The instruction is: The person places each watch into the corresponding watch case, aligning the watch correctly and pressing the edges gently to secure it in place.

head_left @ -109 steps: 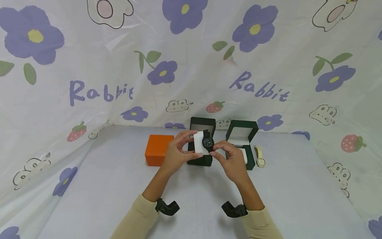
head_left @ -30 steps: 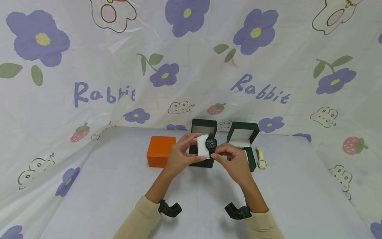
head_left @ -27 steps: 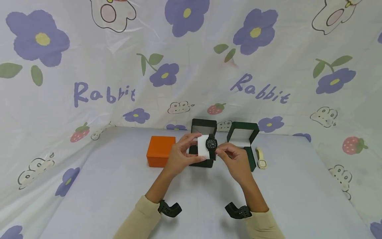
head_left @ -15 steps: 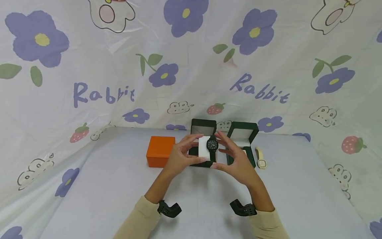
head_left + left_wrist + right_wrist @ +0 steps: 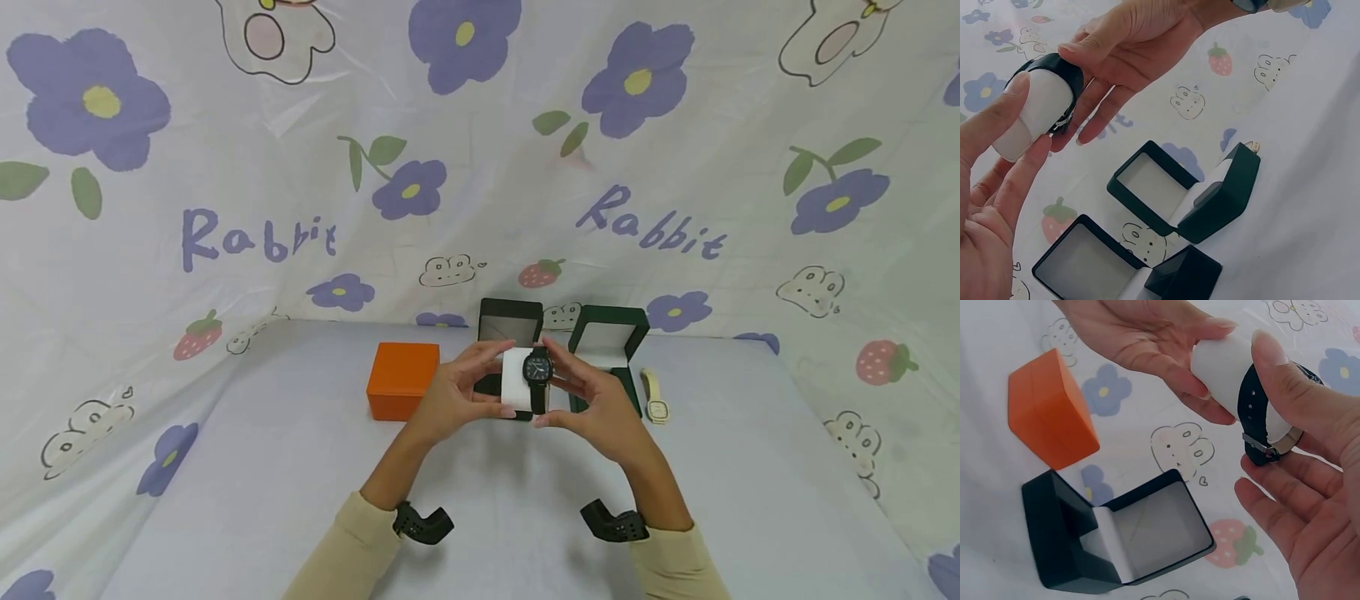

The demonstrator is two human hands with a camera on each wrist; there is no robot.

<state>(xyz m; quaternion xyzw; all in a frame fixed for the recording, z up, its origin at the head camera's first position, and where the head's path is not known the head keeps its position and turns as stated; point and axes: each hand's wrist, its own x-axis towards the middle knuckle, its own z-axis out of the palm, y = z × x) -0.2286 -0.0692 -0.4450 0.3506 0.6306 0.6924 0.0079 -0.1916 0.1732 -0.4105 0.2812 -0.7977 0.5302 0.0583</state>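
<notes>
A white watch cushion [image 5: 514,385] with a black wristwatch [image 5: 537,368] strapped round it is held above the table between both hands. My left hand [image 5: 442,402] grips the cushion's left end between thumb and fingers. Around the watch side curl the thumb and fingers of my right hand [image 5: 606,410]. The dial faces up in the head view. From the right wrist view, the strap [image 5: 1252,403] is fastened, its metal buckle [image 5: 1260,445] on the underside. Behind the hands stands an open dark watch box [image 5: 511,320], partly hidden by them.
An orange box [image 5: 402,380] stands shut on the left. To the right is an open dark green box [image 5: 609,321], a white cushion inside it in the left wrist view. Beside it lies a gold watch [image 5: 655,398]. A patterned cloth hangs behind the white table.
My right hand has left its pinch at the strap's lower end, spread its fingers, and now holds the right side of the watch and cushion. The cushion has shifted slightly right and down.
</notes>
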